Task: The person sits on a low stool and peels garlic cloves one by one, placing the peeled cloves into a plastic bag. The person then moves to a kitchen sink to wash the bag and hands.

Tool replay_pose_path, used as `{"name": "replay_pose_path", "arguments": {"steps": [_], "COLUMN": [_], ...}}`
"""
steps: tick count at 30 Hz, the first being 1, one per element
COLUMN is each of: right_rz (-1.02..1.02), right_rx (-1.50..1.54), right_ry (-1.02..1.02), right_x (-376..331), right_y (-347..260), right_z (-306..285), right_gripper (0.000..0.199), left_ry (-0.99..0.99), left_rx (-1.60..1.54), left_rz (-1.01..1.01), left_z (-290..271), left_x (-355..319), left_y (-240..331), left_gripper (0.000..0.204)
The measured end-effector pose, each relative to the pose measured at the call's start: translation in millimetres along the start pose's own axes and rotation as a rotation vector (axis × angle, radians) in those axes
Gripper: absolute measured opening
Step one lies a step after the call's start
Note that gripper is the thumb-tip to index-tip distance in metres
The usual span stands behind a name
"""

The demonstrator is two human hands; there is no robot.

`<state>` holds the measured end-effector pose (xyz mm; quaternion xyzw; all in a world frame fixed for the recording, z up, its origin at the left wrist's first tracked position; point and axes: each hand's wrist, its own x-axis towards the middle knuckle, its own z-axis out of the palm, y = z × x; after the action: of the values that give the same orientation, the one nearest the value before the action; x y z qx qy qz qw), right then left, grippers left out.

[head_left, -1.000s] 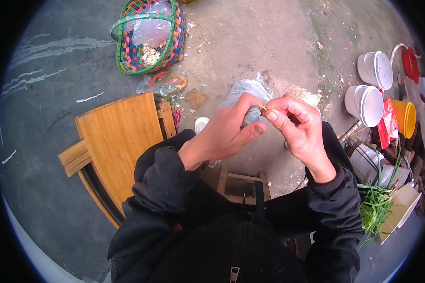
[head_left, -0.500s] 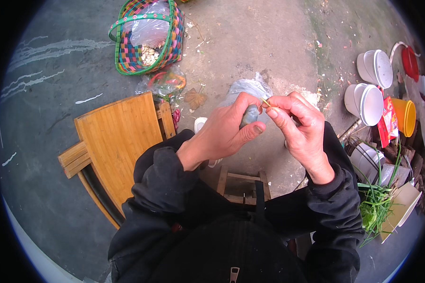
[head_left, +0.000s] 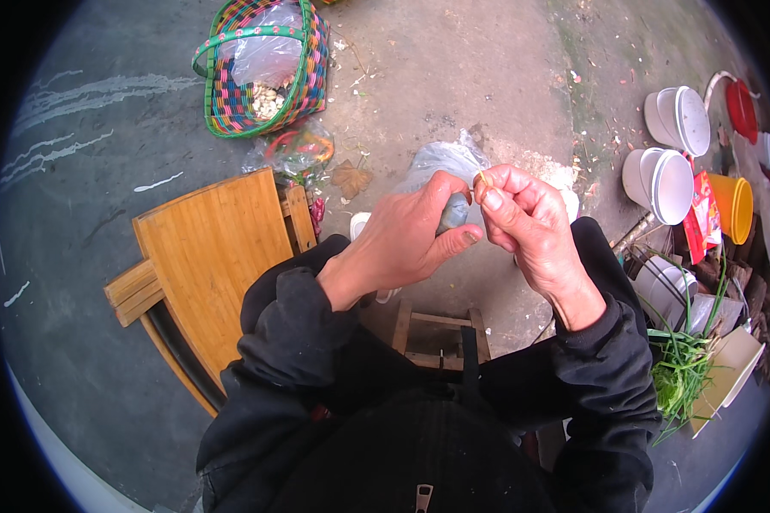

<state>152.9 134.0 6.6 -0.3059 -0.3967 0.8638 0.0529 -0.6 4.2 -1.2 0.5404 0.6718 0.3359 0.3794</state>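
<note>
My left hand [head_left: 393, 239] is closed around a smooth, rounded grey-blue object [head_left: 453, 213]; its kind is not clear. Its thumb lies along the near side of the object and the forefinger curls over the far side. Close beside it, my right hand [head_left: 532, 221] pinches a thin, pale yellowish strand [head_left: 483, 179] between thumb and forefinger. The fingertips of both hands nearly meet there. Beyond the hands, a clear plastic bag [head_left: 443, 161] lies on the ground, partly covered by my left hand.
Garlic-like white pieces [head_left: 268, 101] and a plastic bag lie in a woven basket [head_left: 316, 73] at the far left. Nearer stands a wooden folding chair [head_left: 210, 231]. On the right are white buckets [head_left: 646, 184], a yellow bucket [head_left: 732, 209] and green leafy vegetables [head_left: 680, 368].
My right hand has turned slightly, its fingers drawn tighter together around the strand, which now stands more upright. My left hand keeps its hold on the grey-blue object.
</note>
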Motion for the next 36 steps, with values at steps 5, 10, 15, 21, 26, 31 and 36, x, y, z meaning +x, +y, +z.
{"name": "replay_pose_path", "arguments": {"steps": [5, 10, 15, 21, 26, 31, 36], "right_rz": [0.038, 0.009, -0.188, -0.532, -0.521, -0.524, -0.495], "right_rx": [0.02, 0.001, -0.284, -0.929, -1.0, -1.025, -0.838], "right_ry": [0.0, 0.061, 0.11, 0.065, 0.056, 0.043, 0.054], "right_x": [-0.6, -3.2, -3.3, -7.0, -9.9, -9.6, -6.8], "right_y": [-0.3, -1.7, -1.2, -9.0, -12.1, -12.2, -7.9], "right_z": [-0.4, 0.4, -0.4, -7.1, -6.1, -6.4, -3.4], "right_gripper": [0.022, 0.021, 0.015, 0.012, 0.014, 0.014, 0.009], "left_ry": [0.008, -0.006, 0.007, 0.057, 0.051, 0.064, 0.018], "left_rx": [0.013, 0.009, -0.02, -0.098, -0.082, -0.034, -0.043], "left_rz": [0.016, -0.017, -0.014, -0.032, -0.043, -0.015, -0.023], "left_z": [0.4, -0.1, 0.5, 0.9, -0.9, 0.3, 3.7], "left_x": [1.1, 0.5, 0.6, 0.0, 0.3, 2.0, 2.1], "left_y": [-0.5, -0.6, -1.4, -3.2, -3.7, -2.8, -0.6], "left_gripper": [0.048, 0.046, 0.045, 0.044, 0.044, 0.043, 0.044]}}
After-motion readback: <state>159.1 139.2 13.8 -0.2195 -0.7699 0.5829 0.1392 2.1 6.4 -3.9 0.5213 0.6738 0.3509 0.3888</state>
